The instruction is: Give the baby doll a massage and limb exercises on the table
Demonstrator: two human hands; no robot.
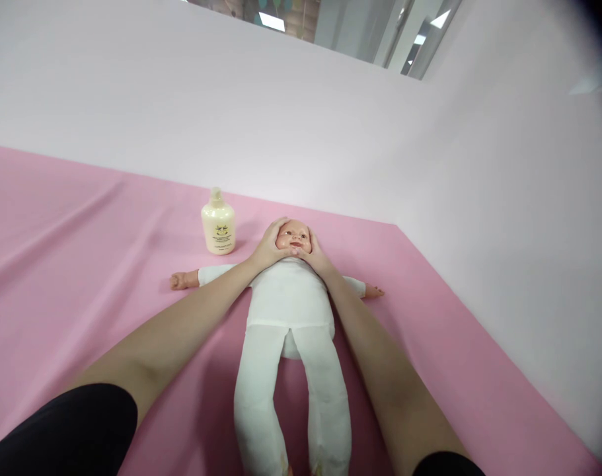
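A baby doll (291, 297) with a white cloth body lies face up, its arms spread out to both sides. My left hand (269, 248) cups one side of its head, fingers curved round the cheek and thumb near the chin. On the other side, my right hand (318, 256) holds the head in the same way. Both thumbs meet, or nearly meet, just below the doll's mouth. Partly hidden behind my forearms are the doll's arms. Its feet are cut off at the bottom of the view.
A cream-coloured lotion bottle (219, 228) stands upright to the left of the doll's head. Pink cloth (107, 251), with some creases on the left, covers the surface. White walls (231, 125) rise behind it and along the right.
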